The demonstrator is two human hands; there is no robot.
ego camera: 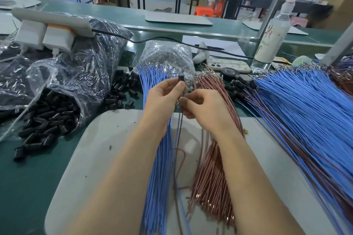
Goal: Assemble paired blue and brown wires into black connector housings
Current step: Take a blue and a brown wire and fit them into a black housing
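The place is a large workshop with long tables far behind. In front lies a green work bench point(23, 187) with a pale grey mat point(91, 158) on its near part.

Above the far edge of the mat, the left hand point(164, 97) pinches a small black plastic connector housing point(181, 79) between thumb and fingers and holds it upright. Just below it, the right hand point(202, 107) has its fingers curled and pinches a pair of one blue and one brown wire point(179, 126) close under the housing. The pair hangs down to the mat between the forearms. I cannot tell whether the metal ends are already seated inside the housing.

A bundle of thin blue wires point(158, 158) lies on the mat under the left forearm, and a bundle of thin brown wires point(210, 177) lies beside it on the right. On the left, a clear plastic bag of loose black housings point(57, 105) spills onto the bench. On the right spreads a heap of blue and brown wires point(305, 110), some of them with black housings at their far ends.

The wires seem very light and soft, so I think they will bend if they are pushed from far back; it is better to take them near the metal tip. The housing looks hard, smooth and tiny, so it may slip. It is best held by its side walls, with the open end left free.
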